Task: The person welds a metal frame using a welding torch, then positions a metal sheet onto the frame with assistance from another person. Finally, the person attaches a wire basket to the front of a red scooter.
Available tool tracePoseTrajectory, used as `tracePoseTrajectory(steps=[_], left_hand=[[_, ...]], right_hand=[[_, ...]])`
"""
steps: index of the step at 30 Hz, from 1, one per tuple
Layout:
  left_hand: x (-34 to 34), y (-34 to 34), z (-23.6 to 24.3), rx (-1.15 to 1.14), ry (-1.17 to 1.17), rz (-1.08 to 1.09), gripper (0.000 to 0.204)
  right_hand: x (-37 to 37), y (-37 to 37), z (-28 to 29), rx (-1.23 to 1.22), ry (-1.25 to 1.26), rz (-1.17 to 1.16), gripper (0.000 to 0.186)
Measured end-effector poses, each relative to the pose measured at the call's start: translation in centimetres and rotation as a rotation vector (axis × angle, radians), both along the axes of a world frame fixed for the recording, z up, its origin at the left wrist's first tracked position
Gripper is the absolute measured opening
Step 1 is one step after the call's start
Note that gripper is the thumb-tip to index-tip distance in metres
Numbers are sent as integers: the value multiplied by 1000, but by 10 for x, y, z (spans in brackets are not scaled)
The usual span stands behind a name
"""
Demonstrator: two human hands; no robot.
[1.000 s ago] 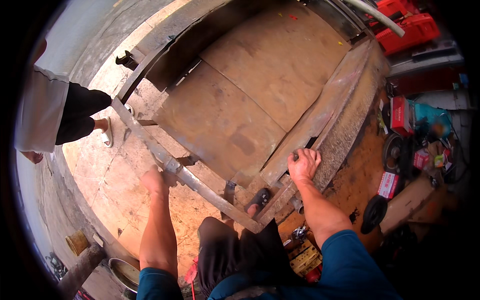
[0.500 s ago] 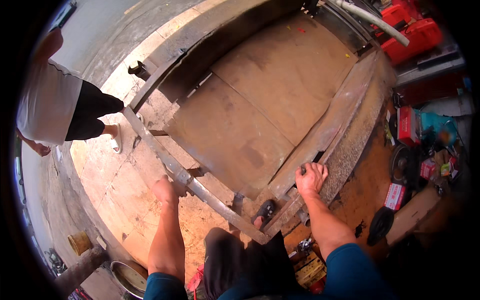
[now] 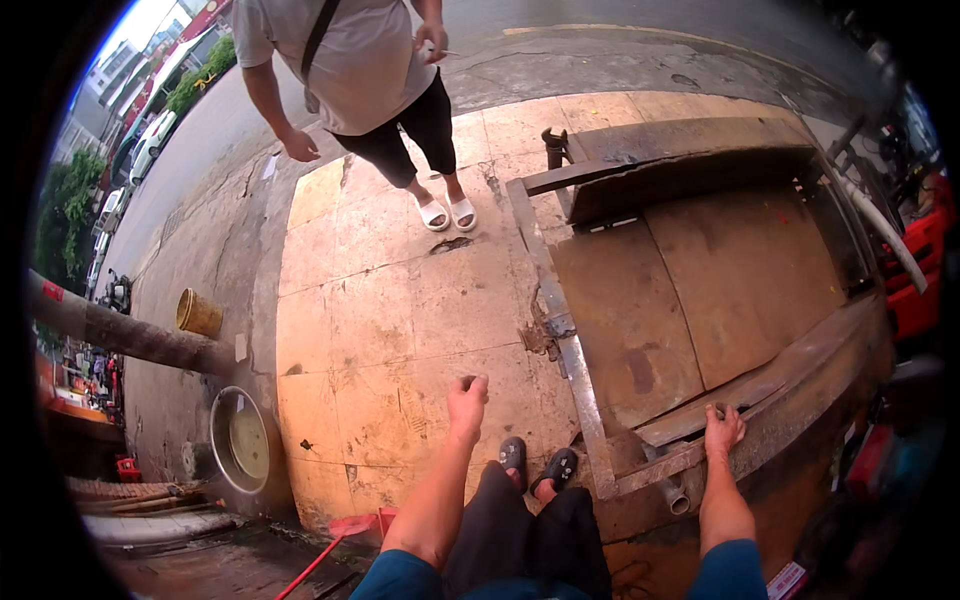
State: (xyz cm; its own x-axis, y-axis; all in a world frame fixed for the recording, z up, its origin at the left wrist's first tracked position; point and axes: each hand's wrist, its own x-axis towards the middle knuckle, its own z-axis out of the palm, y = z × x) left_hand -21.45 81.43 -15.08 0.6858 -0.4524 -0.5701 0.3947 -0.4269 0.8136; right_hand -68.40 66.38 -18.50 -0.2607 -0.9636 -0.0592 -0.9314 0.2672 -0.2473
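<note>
A large rusty metal frame point(image 3: 587, 405) with a brown sheet panel point(image 3: 745, 275) inside it lies on my right. My right hand point(image 3: 724, 430) rests on its near side rail, fingers curled; something small and dark shows at the thumb, too small to name. Left of the frame, my left hand point(image 3: 468, 403) hangs over the tiled floor, apart from the metal. Its fingers are curled together, and whatever they may hold is hidden. An open pipe end point(image 3: 678, 500) sticks out below the frame's near corner.
Beyond the tiles point(image 3: 375, 320) stands another person point(image 3: 365, 70) in white slippers. At left are a metal basin point(image 3: 240, 440), a yellowish bucket point(image 3: 199, 313) and a thick post point(image 3: 140, 335). A red-handled tool point(image 3: 335, 535) lies near my left forearm. Red cases point(image 3: 915, 270) sit far right.
My view has swung left, so the frame now appears further right. My left hand has come away from the frame's edge. My right hand is still on the rail.
</note>
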Motion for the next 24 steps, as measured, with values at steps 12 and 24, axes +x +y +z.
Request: tracePoseTrajectory(steps=[12, 24], left_hand=[[60, 570, -55, 975, -121, 383, 28], [324, 486, 51, 751, -52, 55, 47]], right_hand=[[208, 107, 103, -370, -435, 423, 33], [518, 162, 3, 439, -466, 818, 46]])
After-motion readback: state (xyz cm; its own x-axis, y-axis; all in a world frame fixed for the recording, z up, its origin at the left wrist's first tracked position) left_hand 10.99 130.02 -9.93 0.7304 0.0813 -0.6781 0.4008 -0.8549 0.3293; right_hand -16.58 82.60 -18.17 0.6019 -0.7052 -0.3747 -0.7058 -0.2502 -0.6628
